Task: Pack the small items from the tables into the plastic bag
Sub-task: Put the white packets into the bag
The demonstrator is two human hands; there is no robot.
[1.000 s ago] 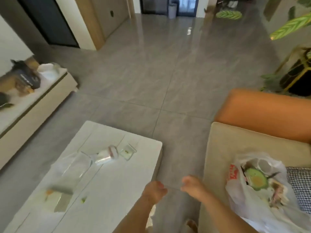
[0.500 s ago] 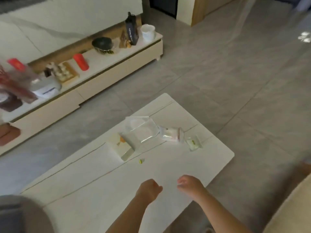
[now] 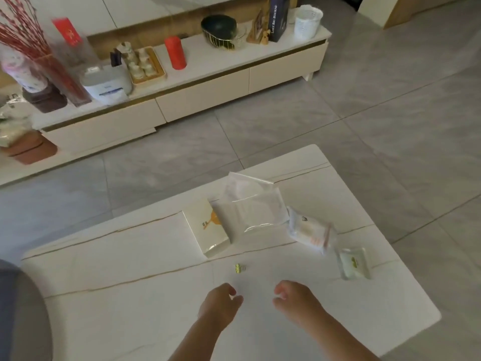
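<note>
White desk (image 3: 156, 295) holds small packets; left hand (image 3: 220, 303) and right hand (image 3: 296, 300) hover above a tiny clip (image 3: 240, 268), fingers loosely curled and empty, likely ready to pick.

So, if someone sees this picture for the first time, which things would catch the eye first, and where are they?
Probably the two bare hands at the bottom centre, the left hand and the right hand, loosely curled and holding nothing above the white table. Just beyond them lies a row of small items: a cream box, a clear plastic packet and a tiny yellow clip. Farther back, a red cylinder stands out on the long low cabinet.
</note>
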